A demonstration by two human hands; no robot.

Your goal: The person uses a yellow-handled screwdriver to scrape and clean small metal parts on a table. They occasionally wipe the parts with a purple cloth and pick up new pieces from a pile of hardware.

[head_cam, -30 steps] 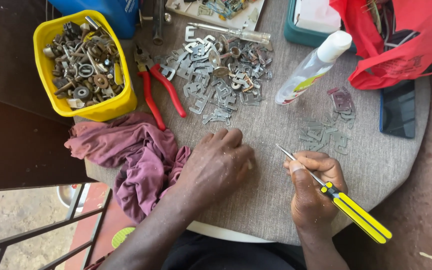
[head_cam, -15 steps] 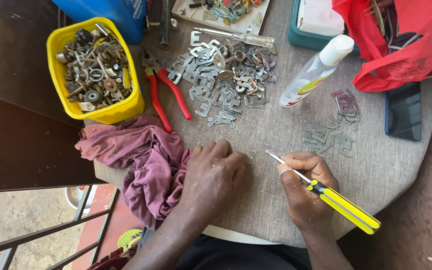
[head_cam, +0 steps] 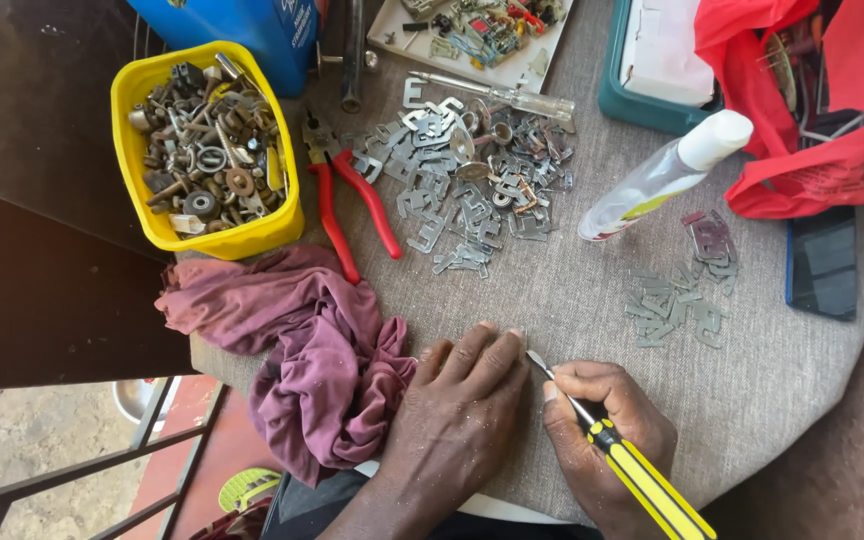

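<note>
Hands have drawn together: the left hand (head_cam: pixel 462 400), flat on the bench (head_cam: pixel 592 300), now meets the screwdriver (head_cam: pixel 617 450) tip, gripped by the right hand (head_cam: pixel 602 430); any small part beneath stays hidden, beside the maroon cloth (head_cam: pixel 322 360).

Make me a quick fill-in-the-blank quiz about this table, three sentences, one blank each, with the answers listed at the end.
1. The right hand grips a screwdriver with a ____ and black handle.
2. The left hand lies flat on the table beside a crumpled ____ cloth.
3. The pliers with red handles lie next to a ____ tub full of metal parts.

Missing words: yellow; purple; yellow
</note>
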